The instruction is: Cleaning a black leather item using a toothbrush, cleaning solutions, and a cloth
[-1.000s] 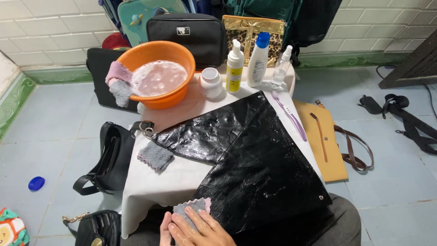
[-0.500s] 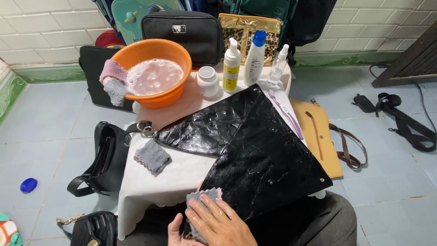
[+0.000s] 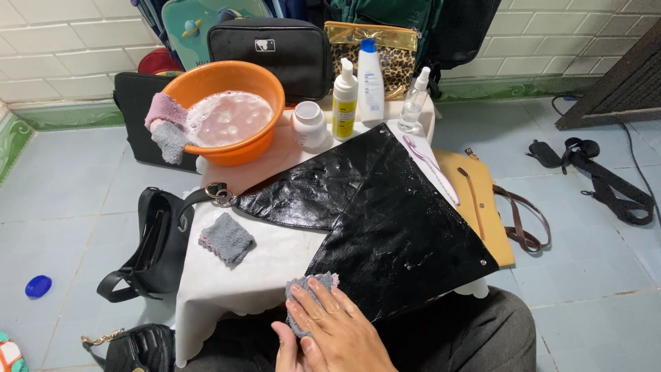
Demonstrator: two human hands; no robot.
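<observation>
One hand point(image 3: 337, 331) lies flat, fingers spread, pressing a soft grey cloth point(image 3: 303, 303) beside the glossy, floppy, slippery-looking black bag point(image 3: 385, 220).

- The bag point(image 3: 385, 220) on the table was glossy black, with a crinkled sheen.
- The table cover point(image 3: 268, 265) was white.
- The cloth point(image 3: 306, 306) under the hand point(image 3: 337, 331) was grey with a pink edge; a second cloth point(image 3: 227, 239), to the left, matched it.
- The far-left basin point(image 3: 227, 114) was orange, holding pale pinkish foam.
- The far pouch point(image 3: 392, 52) was gold with leopard spots.
- The right-hand bag point(image 3: 482, 207) was mustard yellow with brown straps.
- The floor tiles point(image 3: 592, 275) were pale blue-grey.
</observation>
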